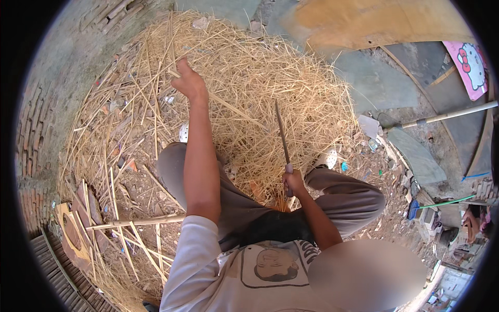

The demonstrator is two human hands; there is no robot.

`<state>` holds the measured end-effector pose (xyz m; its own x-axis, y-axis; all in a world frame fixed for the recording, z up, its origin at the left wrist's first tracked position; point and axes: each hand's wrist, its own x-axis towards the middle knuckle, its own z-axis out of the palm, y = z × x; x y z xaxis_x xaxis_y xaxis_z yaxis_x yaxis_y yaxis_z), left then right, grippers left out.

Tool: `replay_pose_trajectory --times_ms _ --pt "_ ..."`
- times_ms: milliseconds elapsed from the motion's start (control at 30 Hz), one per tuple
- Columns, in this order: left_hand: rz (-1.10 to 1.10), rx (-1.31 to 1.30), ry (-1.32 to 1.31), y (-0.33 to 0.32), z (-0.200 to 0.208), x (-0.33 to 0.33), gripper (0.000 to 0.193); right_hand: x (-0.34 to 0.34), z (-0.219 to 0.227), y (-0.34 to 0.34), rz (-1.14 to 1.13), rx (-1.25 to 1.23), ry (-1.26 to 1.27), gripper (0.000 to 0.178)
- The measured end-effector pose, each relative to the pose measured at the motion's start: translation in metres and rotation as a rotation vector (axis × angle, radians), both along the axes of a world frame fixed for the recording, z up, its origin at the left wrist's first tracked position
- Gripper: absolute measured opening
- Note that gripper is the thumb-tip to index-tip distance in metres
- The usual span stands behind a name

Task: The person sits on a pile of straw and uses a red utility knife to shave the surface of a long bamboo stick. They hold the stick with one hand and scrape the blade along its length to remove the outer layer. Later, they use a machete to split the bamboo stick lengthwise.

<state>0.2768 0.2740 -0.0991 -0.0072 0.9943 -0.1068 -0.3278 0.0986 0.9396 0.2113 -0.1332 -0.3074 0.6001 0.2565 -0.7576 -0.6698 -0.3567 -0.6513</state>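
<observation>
My left hand (191, 83) is stretched far forward over the straw-like heap, its fingers closed round a pale split bamboo strip (236, 111). The strip passes through the hand and slants down to the right across the heap. Close to my right knee, my right hand (294, 183) grips the handle of a long knife (282, 130). The narrow dark blade points up and away from me, apart from the strip. Between my legs and beyond them spreads a heap of thin bamboo shavings (260, 67).
A bamboo pole (138, 222) and several loose strips lie left of my legs. A brick wall (39, 122) bounds the left side. At right are grey sheets (377, 83), a pink panel (470, 70), a pale pole (447, 115) and a green-handled brush (414, 209).
</observation>
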Motion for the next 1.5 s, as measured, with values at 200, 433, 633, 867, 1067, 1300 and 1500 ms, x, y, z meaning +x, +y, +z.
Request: replay_pose_trajectory --times_ms 200,433,633,867,1067,1300,1500 --pt "0.012 0.003 0.036 0.007 -0.008 -0.003 0.042 0.007 0.032 0.014 0.161 0.008 -0.835 0.017" --pt "-0.063 -0.041 0.052 0.000 0.006 0.003 0.045 -0.008 -0.067 -0.036 0.458 -0.598 -0.344 0.048" --pt "-0.031 -0.016 0.071 -0.002 0.001 -0.001 0.044 0.024 -0.035 -0.034 -0.047 0.499 0.757 0.005" --pt "0.018 0.031 0.025 0.003 -0.004 -0.007 0.046 0.000 0.055 0.028 0.194 -0.064 -0.585 0.004" --pt "0.000 -0.036 0.065 -0.006 -0.007 -0.001 0.046 -0.007 -0.110 -0.054 0.413 -0.570 -0.274 0.037" --pt "-0.009 -0.020 0.089 0.003 -0.001 -0.007 0.048 0.009 -0.014 -0.012 0.086 -0.052 0.205 0.016" --pt "-0.017 0.016 0.076 0.003 -0.005 -0.003 0.050 0.006 0.038 0.018 0.138 -0.049 -0.639 0.014"
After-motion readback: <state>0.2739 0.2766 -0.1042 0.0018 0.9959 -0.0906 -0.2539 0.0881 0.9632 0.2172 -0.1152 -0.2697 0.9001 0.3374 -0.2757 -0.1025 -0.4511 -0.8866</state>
